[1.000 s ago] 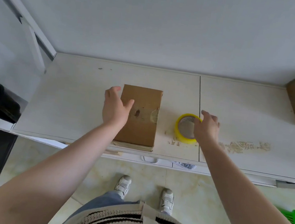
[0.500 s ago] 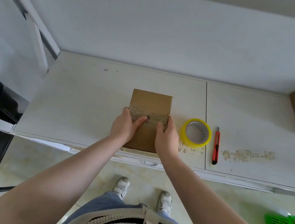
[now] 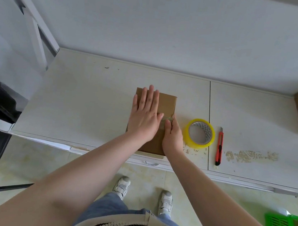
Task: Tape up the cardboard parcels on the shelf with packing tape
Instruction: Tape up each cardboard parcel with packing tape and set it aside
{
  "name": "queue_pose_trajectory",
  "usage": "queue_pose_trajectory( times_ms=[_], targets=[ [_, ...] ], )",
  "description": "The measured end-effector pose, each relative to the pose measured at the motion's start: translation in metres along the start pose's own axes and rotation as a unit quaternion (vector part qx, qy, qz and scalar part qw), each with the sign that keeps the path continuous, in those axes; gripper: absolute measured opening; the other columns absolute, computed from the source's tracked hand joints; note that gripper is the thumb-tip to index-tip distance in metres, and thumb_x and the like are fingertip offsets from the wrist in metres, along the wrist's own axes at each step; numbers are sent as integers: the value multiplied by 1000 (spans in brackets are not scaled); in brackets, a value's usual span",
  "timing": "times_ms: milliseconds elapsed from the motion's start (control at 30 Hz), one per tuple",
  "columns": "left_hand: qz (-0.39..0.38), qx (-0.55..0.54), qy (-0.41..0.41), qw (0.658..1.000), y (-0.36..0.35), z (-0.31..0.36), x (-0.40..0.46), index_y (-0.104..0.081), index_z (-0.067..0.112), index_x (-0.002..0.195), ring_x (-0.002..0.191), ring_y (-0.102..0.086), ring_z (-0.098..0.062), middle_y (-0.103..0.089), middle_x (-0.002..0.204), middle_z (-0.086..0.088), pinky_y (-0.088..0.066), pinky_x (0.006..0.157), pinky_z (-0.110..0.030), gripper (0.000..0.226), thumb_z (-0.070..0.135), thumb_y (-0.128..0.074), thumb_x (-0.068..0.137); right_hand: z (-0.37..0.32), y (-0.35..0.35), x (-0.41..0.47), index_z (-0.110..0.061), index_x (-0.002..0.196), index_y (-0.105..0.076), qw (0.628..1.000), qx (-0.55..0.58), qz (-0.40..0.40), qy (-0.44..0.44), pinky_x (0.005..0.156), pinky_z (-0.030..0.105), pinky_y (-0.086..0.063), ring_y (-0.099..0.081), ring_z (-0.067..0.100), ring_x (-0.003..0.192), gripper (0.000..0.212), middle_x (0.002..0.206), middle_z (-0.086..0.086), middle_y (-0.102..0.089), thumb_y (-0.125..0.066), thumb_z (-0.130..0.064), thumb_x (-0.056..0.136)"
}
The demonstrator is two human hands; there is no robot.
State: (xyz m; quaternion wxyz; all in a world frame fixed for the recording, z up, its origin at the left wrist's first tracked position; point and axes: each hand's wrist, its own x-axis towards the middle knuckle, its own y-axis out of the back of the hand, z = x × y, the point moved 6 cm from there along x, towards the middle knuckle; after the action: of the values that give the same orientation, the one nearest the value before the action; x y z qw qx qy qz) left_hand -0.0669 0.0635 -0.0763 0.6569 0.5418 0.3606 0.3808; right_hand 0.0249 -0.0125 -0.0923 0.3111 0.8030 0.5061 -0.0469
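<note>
Head view: white shelf (image 3: 89, 105) in front of you, cardboard box (image 3: 166, 103) lying flat near its front edge. Your left hand (image 3: 143, 118) lies flat on the box, fingers straight and together. Your right hand (image 3: 172, 136) sits at the box's right edge, thumb pressing the tape strip (image 3: 167, 117). Yellow tape roll (image 3: 199, 133) just right, then red cutter (image 3: 219, 147).

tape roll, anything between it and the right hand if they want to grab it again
Nothing visible. The tape roll sits on the shelf just right of the right hand, which presses the tape strip at the parcel's right edge. The red cutter lies beyond the roll.
</note>
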Motion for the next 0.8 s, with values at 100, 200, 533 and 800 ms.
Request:
queue_pose_trajectory(
  times_ms=[100, 200, 533, 800],
  targets=[
    [-6, 15, 9, 1000, -7, 2, 2, 16, 11, 155, 150, 21, -26, 24, 162, -9, 11, 122, -46, 70, 45, -18, 104, 3, 0, 3, -21, 155, -26, 1000, 2, 7, -3, 98, 20, -33, -40, 22, 139, 49, 152, 5, -43, -32, -26, 107],
    [-15, 13, 18, 1000, -12, -1, 3, 18, 11, 154, 150, 21, -26, 25, 162, -9, 11, 122, -47, 71, 45, -19, 104, 3, -1, 3, -21, 154, -29, 1000, -4, 8, -4, 98, 25, -37, -44, 25, 135, 48, 149, 6, -47, -32, -26, 107],
    [-70, -46, 42, 996, -3, -3, -1, 15, 9, 155, 148, 26, -28, 29, 159, -14, 17, 118, -49, 84, 62, -18, 99, 9, -2, -2, -27, 157, -17, 989, 97, -63, -89, 111, 31, -31, -35, 24, 142, 58, 156, 2, -36, -31, -47, 104],
    [-136, -410, 221, 874, 9, -24, -3, 14, 14, 156, 152, 8, -27, 11, 165, -8, -5, 122, -54, 125, 80, -54, 76, -22, 21, -17, -38, 142, -49, 985, -34, -66, 155, 113, 40, -27, -37, 18, 133, 47, 146, -18, -45, -46, -31, 95]
  ],
)
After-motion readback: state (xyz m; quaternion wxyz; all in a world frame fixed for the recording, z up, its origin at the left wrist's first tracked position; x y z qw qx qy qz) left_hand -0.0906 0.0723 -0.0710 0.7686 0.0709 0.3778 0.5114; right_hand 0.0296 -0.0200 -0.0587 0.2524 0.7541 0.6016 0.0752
